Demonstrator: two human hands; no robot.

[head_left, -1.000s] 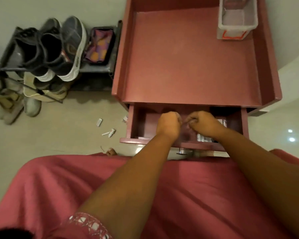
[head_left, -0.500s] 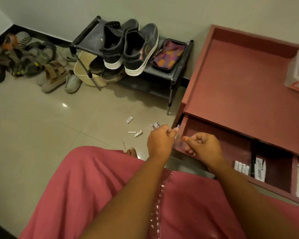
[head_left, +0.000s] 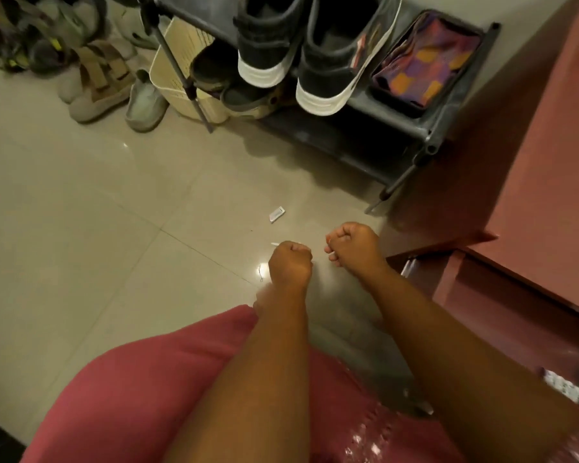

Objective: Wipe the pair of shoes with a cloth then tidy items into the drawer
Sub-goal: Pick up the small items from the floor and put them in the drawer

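Two black shoes with white soles stand on the top shelf of a dark shoe rack. Beside them a purple and orange cloth lies in a dark tray. The red cabinet's drawer is pulled open at the right. On the floor lie a small white packet and a thin white stick. My left hand is a closed fist over the floor, touching the stick's end; any grip is hidden. Just to its right, my right hand has its fingers curled shut, showing nothing inside.
A cream basket and more footwear sit under the rack. Sandals and slippers are piled at the back left. Blister packs lie in the drawer. The red cabinet fills the right side. My red garment covers the bottom.
Both hands have left the drawer and moved left and down to the floor by the small white items. My view has swung left toward the shoe rack.
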